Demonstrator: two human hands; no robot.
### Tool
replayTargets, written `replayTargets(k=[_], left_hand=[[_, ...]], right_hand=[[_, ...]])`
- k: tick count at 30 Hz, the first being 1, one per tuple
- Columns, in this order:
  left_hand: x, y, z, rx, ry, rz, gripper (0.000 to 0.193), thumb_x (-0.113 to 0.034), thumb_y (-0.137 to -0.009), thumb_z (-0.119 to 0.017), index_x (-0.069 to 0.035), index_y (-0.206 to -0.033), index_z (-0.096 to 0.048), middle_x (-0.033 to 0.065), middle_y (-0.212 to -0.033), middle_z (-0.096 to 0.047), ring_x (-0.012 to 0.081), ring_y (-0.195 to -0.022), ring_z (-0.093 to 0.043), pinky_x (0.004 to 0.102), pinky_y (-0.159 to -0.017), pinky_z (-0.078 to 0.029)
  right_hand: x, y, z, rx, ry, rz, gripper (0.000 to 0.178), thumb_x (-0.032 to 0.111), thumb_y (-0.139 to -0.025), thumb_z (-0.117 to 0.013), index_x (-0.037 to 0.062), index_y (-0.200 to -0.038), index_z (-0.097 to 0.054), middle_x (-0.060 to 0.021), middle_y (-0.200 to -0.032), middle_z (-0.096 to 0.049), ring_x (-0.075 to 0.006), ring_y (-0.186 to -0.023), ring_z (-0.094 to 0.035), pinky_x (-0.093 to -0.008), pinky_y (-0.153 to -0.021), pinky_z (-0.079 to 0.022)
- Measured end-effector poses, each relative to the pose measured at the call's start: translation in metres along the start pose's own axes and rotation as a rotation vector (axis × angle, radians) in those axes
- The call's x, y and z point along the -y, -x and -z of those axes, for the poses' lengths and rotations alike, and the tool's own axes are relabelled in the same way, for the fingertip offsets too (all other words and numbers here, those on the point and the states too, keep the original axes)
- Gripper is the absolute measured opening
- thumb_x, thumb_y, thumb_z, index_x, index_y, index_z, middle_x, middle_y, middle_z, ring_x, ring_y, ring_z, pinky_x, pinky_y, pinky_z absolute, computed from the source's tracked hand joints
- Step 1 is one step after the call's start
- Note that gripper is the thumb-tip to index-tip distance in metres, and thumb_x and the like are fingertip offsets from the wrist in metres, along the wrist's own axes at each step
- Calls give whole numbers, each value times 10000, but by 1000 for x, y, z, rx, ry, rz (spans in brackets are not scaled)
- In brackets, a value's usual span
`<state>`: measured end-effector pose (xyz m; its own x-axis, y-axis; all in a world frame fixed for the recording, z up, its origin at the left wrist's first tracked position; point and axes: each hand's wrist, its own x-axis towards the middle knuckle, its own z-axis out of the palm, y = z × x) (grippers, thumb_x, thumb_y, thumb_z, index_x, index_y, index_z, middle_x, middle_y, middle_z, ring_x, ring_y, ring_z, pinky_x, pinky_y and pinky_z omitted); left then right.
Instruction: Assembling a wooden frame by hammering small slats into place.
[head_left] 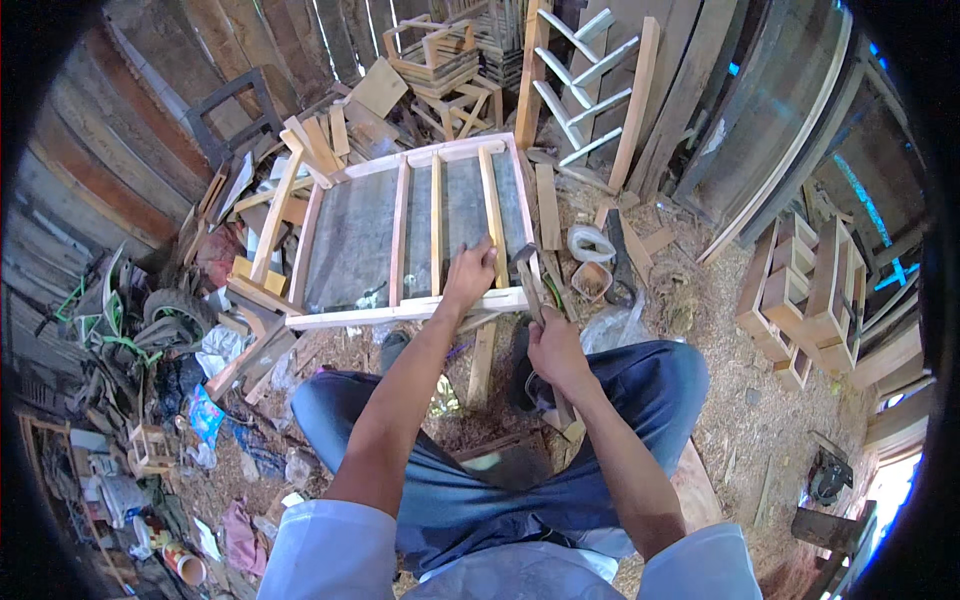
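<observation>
A rectangular wooden frame [398, 303] with a dark panel and several pale slats rests in front of my knees. My left hand [472, 275] reaches over its near rail, fingers curled against the rightmost wooden slat [491, 205]. I cannot see whether a small thing is also between those fingers. At the frame's near right corner, my right hand [556, 345] is closed round the handle of a hammer [525, 258]. The hammer's head points away from me, just above the frame's right edge.
A handsaw [620, 255], a white plastic bag [590, 243] and a small tub [591, 280] lie right of the frame. Wood scraps [320, 140] crowd its far left corner. Slatted wooden pieces [805, 290] stand at the right; wood shavings [740, 430] cover the floor.
</observation>
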<state>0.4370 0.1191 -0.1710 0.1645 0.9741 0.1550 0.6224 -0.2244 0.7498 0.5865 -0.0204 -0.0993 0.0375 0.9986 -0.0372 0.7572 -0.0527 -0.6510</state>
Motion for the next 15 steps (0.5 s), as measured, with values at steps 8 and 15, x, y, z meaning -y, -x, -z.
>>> replayTargets(k=[8,15], left_hand=[[-15,4,10,-1,-21,50,344,-260,-936,-461,-43,-1186,-555,315,-1009,-571,508,-1046,-481,493,-982,-377],[-19,1,10,-1,-22,32,334,-241,-932,-464,-14,-1156,-564,327,-899,-584,492,-990,-510,512,-948,-400]], right_hand=[[5,6,9,-4,-114,-13,161,101,-870,-511,-41,-943,-529,-292,-774,-587,-468,-773,-578,-490,-661,-452],[1,4,11,17,-158,-64,178,100,-846,-518,-40,-955,-535,-302,-782,-599,-471,-808,-584,-514,-738,-456]])
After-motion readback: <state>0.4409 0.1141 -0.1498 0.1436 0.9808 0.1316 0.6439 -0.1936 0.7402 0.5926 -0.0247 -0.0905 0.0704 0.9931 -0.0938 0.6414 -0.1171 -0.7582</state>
